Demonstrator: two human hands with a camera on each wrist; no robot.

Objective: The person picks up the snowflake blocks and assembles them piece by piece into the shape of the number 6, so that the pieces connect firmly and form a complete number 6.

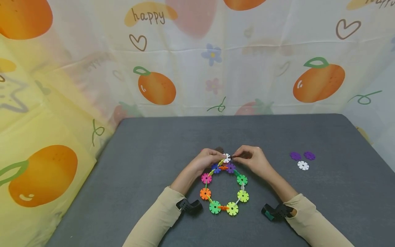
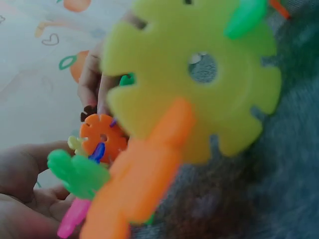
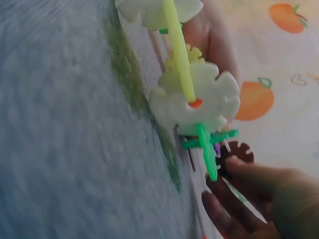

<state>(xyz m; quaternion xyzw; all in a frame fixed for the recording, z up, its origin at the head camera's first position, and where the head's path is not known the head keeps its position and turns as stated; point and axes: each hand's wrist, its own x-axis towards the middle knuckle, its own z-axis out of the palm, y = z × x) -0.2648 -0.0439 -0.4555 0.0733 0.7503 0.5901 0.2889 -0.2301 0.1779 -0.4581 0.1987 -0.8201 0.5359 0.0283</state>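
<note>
Colourful notched plastic discs are joined edge to edge in a ring (image 1: 232, 208). At the ring's far end my left hand (image 1: 206, 160) pinches a white disc (image 1: 227, 158), which stands out from a yellow disc (image 1: 220, 163). From the other side my right hand (image 1: 254, 159) pinches a dark brown disc (image 3: 240, 153) between thumb and fingers, right at the white disc. In the left wrist view, a large yellow disc (image 2: 164, 84) and orange disc (image 2: 144, 174) stand in front and hide part of the hands.
To the right on the grey table (image 1: 148, 144) lie two purple discs (image 1: 295, 156) and a white disc (image 1: 303, 165). Another dark brown disc (image 1: 219, 150) shows just behind my left hand. A printed cloth (image 1: 247, 79) hangs behind the table.
</note>
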